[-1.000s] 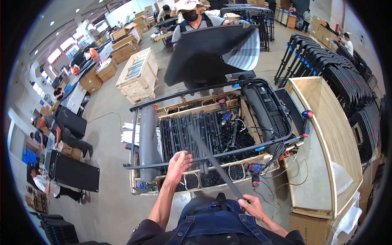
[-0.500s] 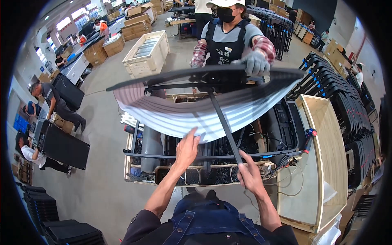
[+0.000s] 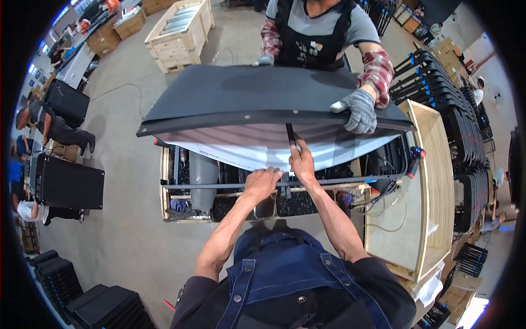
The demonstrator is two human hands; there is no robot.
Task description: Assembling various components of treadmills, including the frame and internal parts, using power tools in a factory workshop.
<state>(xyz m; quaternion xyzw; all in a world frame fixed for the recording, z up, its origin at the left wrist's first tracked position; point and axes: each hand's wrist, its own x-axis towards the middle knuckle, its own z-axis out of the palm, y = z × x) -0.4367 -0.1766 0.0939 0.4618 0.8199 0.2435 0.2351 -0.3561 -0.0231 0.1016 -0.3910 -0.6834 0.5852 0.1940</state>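
A wide black belt with a white inner side hangs in a loop around a dark metal frame, its near rail crossing in front. My right hand is closed around a black bar that runs up into the loop. My left hand has its fingers curled over the lower white edge of the belt. Across from me, a co-worker's gloved hand presses on the right end of the belt, and their other glove touches its far edge.
Below the belt, a wooden crate holds dark parts and a grey roller. A long black bar lies across it. A red-and-blue power tool sits by an open wooden box at right. Stacked black frames stand beyond.
The belt and frame have tilted and come down toward me, showing the black top. My right hand has moved up along the bar; my left hand has lowered to the belt edge.
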